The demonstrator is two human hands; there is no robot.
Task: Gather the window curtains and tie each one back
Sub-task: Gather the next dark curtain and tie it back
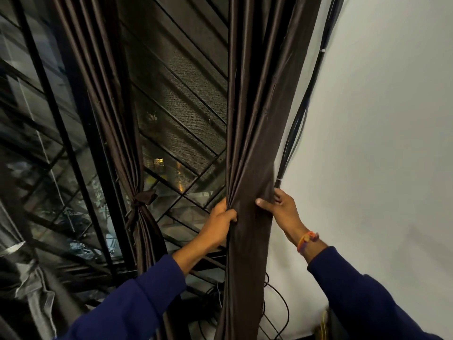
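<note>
- Your left hand [220,220] has its fingers curled round the left edge of the dark brown satin curtain panel on the right [250,148], bunching the folds inward.
- Your right hand [282,212] grips the same panel from its right edge: the thumb lies across the front of the cloth and the fingers reach behind it, so both hands squeeze the fabric into one narrow column between them.
- That panel hangs just beside the white wall [380,143], with a bundle of black cables [297,128] running down between cloth and wall, close to your right hand.
- The matching dark brown curtain on the left [107,99] is already gathered; a knotted brown fabric tie-back [142,198] cinches it at about the height of your hands, and the cloth flares out below the knot.
- Between the two curtains you see the black metal window grille with mesh screen [181,99].
- An orange and purple thread band [307,239] sits on your right wrist, above the dark blue sleeve [362,293].
- Loose black wires [277,300] hang by the wall below the panel you hold.
</note>
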